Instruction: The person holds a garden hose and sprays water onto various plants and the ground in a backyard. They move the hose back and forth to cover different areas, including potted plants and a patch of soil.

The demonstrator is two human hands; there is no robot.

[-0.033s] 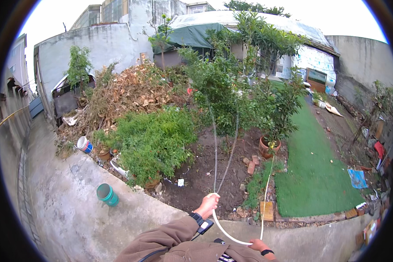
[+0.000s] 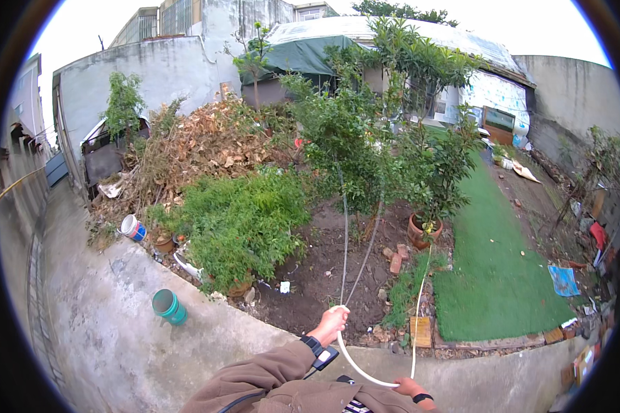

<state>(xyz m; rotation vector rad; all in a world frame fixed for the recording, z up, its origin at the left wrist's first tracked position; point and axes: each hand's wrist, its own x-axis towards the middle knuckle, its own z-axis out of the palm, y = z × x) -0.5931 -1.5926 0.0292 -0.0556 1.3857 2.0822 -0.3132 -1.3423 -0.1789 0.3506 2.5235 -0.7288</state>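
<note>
My left hand [image 2: 333,322] is wrapped round the end of a white garden hose [image 2: 346,356], held out over the edge of the soil bed. From its mouth two thin streams of water [image 2: 345,255] spread upward and away toward a leafy green shrub [image 2: 351,151]. The hose hangs in a curve to my right hand [image 2: 409,387], low at the front, whose fingers close on it. Beyond that hand the hose runs out past a wooden block [image 2: 421,332] toward a potted plant in a terracotta pot [image 2: 424,232].
A green bucket [image 2: 169,308] stands on the concrete path [image 2: 110,344] at left. Bushy green plants [image 2: 244,220] and a dry leaf heap [image 2: 207,144] lie farther back. Green turf [image 2: 496,275] stretches along the right, with bricks [image 2: 395,261] beside the bed.
The two water streams have swung slightly to the right, along with the hose end and my left hand. My right hand looks unmoved.
</note>
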